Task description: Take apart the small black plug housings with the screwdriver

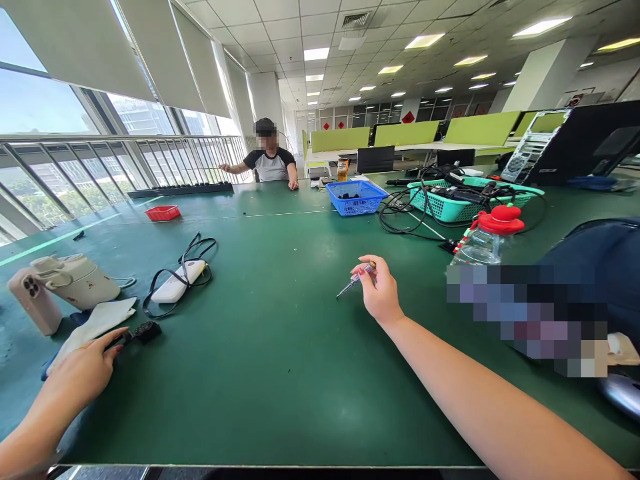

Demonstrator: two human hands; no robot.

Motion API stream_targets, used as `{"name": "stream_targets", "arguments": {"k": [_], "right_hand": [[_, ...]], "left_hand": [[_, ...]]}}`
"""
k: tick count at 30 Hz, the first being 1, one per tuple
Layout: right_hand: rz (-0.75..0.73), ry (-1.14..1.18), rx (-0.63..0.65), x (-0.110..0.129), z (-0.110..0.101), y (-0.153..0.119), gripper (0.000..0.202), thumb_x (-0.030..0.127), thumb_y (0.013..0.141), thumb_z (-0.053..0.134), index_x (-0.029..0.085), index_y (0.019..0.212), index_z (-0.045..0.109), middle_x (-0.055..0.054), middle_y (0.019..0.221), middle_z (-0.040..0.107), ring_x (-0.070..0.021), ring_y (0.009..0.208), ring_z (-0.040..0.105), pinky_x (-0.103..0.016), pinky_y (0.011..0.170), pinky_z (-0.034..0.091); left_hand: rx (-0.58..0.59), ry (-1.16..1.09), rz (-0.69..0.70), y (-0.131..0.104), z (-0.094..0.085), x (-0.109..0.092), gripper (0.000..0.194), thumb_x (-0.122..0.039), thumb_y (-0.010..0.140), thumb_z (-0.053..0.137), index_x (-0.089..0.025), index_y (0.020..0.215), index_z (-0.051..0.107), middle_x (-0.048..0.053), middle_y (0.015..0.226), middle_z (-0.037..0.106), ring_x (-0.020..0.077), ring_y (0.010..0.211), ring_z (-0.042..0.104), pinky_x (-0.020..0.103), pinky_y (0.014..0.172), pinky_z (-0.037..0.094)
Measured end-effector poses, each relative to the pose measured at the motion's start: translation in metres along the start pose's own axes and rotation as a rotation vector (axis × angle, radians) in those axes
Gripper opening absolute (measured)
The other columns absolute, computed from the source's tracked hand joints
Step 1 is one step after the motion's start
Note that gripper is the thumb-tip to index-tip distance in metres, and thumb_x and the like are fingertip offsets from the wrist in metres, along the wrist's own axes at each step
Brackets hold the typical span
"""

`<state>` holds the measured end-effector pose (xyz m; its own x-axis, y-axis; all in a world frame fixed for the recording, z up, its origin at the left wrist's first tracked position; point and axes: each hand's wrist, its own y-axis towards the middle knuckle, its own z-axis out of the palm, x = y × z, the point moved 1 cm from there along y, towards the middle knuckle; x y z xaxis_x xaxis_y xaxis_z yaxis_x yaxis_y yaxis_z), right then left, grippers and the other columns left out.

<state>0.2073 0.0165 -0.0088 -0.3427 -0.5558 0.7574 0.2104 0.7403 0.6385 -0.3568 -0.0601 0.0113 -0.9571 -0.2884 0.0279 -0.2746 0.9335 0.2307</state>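
My right hand (pixel 381 288) is closed around a small screwdriver (pixel 356 278), whose thin shaft points down and to the left over the green table (pixel 280 400). At the left, my left hand (pixel 87 363) grips a black object with a blocky end (pixel 145 332); its exact kind I cannot make out. A white cloth or paper (pixel 103 320) lies beside that hand. Beyond it are a phone (pixel 35 300), a cream bottle (pixel 77 280) on its side and a white power bank (pixel 177 281) with a black strap around it.
A red tray (pixel 163 213), a blue basket (pixel 356 198) and a teal basket (pixel 450 208) of cables stand farther back. To the right are a red-lidded bottle (pixel 487 240), a dark bag (pixel 600 267) and a mouse (pixel 620 393). Another person (pixel 270 160) sits across the table.
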Motion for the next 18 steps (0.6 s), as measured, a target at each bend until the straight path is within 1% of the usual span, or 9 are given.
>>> {"name": "stream_targets", "arguments": {"k": [2, 4, 6, 9, 13, 18], "right_hand": [[0.004, -0.005, 0.003, 0.001, 0.000, 0.000, 0.016, 0.030, 0.094, 0.049, 0.024, 0.108, 0.053, -0.005, 0.085, 0.073, -0.0205, 0.081, 0.071, -0.041, 0.080, 0.058], [-0.001, -0.004, 0.003, 0.001, 0.000, 0.000, 0.016, 0.030, 0.094, 0.049, 0.024, 0.108, 0.053, -0.005, 0.085, 0.073, -0.0205, 0.081, 0.071, -0.041, 0.080, 0.058], [-0.007, -0.004, 0.000, 0.001, 0.000, 0.000, 0.016, 0.030, 0.094, 0.049, 0.024, 0.108, 0.053, -0.005, 0.085, 0.073, -0.0204, 0.081, 0.071, -0.041, 0.080, 0.058], [-0.006, -0.008, -0.001, 0.000, 0.000, 0.000, 0.016, 0.030, 0.094, 0.049, 0.024, 0.108, 0.053, -0.005, 0.085, 0.073, -0.0205, 0.080, 0.071, -0.041, 0.080, 0.058], [-0.009, -0.005, 0.004, -0.001, 0.000, 0.000, 0.016, 0.029, 0.094, 0.049, 0.025, 0.108, 0.053, -0.005, 0.085, 0.074, -0.0206, 0.080, 0.071, -0.041, 0.081, 0.058], [-0.010, -0.008, 0.007, -0.001, -0.001, 0.000, 0.016, 0.030, 0.094, 0.049, 0.025, 0.108, 0.053, -0.005, 0.086, 0.073, -0.0209, 0.081, 0.071, -0.041, 0.080, 0.058]], "left_hand": [[-0.039, 0.021, -0.009, 0.002, -0.011, -0.010, 0.067, -0.040, 0.090, 0.025, -0.008, 0.140, 0.056, 0.024, 0.129, 0.063, 0.0391, 0.118, 0.061, 0.051, 0.101, 0.049], [-0.069, -0.002, 0.064, 0.004, -0.018, -0.022, 0.066, -0.038, 0.091, 0.024, -0.011, 0.146, 0.050, 0.019, 0.138, 0.058, 0.0359, 0.124, 0.057, 0.048, 0.107, 0.045], [-0.024, -0.041, 0.159, 0.006, -0.019, -0.033, 0.063, -0.036, 0.091, 0.026, -0.016, 0.144, 0.052, 0.016, 0.136, 0.060, 0.0329, 0.121, 0.059, 0.045, 0.106, 0.046], [0.084, -0.086, 0.237, 0.009, -0.013, -0.043, 0.062, -0.038, 0.090, 0.028, -0.015, 0.138, 0.060, 0.016, 0.127, 0.063, 0.0298, 0.108, 0.065, 0.042, 0.100, 0.050], [0.090, -0.093, 0.245, 0.012, -0.005, -0.046, 0.062, -0.036, 0.089, 0.029, -0.012, 0.134, 0.063, 0.018, 0.127, 0.062, 0.0300, 0.104, 0.066, 0.042, 0.100, 0.049], [0.101, -0.104, 0.248, 0.015, -0.007, -0.048, 0.061, -0.036, 0.090, 0.028, -0.011, 0.133, 0.063, 0.017, 0.124, 0.066, 0.0289, 0.104, 0.066, 0.043, 0.100, 0.050]]}}
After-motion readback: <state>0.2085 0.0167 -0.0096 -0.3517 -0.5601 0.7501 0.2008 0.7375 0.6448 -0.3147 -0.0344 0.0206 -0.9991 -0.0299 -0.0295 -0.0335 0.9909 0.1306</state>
